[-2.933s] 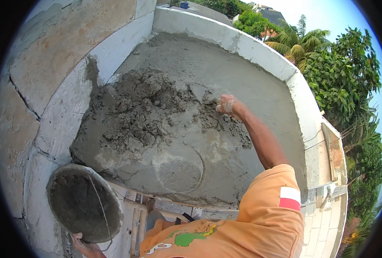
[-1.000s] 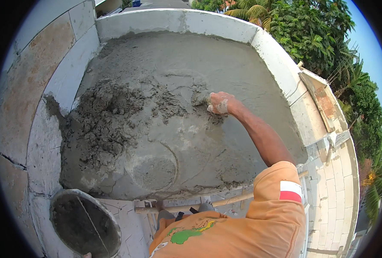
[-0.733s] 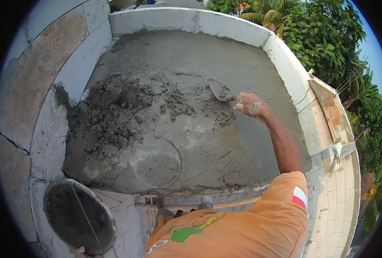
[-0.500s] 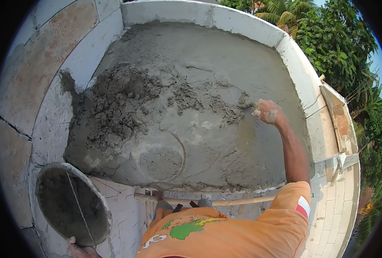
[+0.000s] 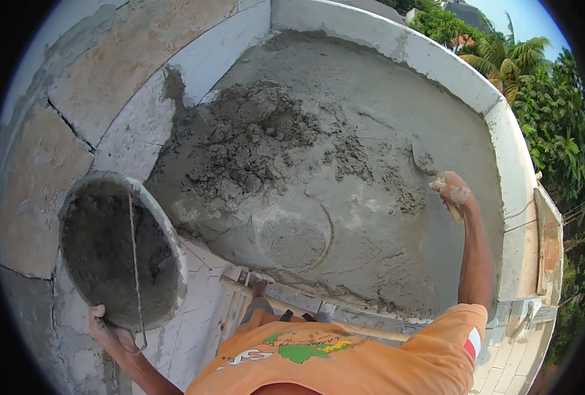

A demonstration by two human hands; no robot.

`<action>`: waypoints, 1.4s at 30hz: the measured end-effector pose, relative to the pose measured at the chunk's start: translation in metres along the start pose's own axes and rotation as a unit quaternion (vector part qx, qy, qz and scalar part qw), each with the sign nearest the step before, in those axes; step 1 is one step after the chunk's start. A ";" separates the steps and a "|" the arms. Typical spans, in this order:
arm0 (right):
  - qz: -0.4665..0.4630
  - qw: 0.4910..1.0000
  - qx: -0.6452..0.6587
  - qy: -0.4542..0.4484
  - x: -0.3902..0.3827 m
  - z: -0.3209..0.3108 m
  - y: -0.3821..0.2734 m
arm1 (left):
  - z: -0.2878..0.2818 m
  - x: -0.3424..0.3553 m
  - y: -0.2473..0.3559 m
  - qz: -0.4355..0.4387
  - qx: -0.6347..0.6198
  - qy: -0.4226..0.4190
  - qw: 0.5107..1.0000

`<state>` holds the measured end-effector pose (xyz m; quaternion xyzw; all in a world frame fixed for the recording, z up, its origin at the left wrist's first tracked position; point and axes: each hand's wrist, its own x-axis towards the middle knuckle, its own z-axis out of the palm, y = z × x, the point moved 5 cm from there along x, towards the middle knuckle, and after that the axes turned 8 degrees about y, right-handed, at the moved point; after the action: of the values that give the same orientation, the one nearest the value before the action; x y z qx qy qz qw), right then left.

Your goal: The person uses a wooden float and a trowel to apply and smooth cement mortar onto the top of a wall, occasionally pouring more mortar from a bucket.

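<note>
My left hand grips the lower edge of a round bucket, thumb over the rim. The bucket is tilted so its mouth faces me; grey mortar coats its inside, and a rope handle hangs across the opening. At the right, my right hand is closed around the handle of a trowel, its blade partly smeared with mortar and close to the wet surface. Lumpy dark mortar is heaped at the left of the smoother grey mortar bed. A ring-shaped mark shows near the bed's front.
A low pale wall borders the mortar bed at the back and right. Pale blocks and stained panels stand at the left. A wooden pole runs along the front. Leafy trees grow beyond the wall.
The bucket has come up and its mouth faces me more. My right hand has turned, so the trowel blade and handle now show. The whole view has shifted, with the scene lying farther right.
</note>
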<state>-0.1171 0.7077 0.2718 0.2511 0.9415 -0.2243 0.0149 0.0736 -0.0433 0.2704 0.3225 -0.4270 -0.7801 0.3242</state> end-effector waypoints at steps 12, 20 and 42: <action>-0.268 0.883 -0.315 0.221 -0.026 0.042 -0.122 | -0.011 0.000 -0.008 0.020 -0.001 0.045 0.999; -0.384 0.841 -0.305 0.229 -0.017 0.096 -0.280 | -0.016 -0.005 -0.013 0.015 -0.005 0.069 0.997; -0.286 0.893 -0.346 -0.029 0.124 0.130 -0.273 | -0.055 0.017 -0.010 0.000 -0.028 0.116 0.993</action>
<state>-0.3675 0.4987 0.2512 -0.0569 0.9898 0.1141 0.0629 0.1047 -0.0775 0.2340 0.4013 -0.3648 -0.7492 0.3802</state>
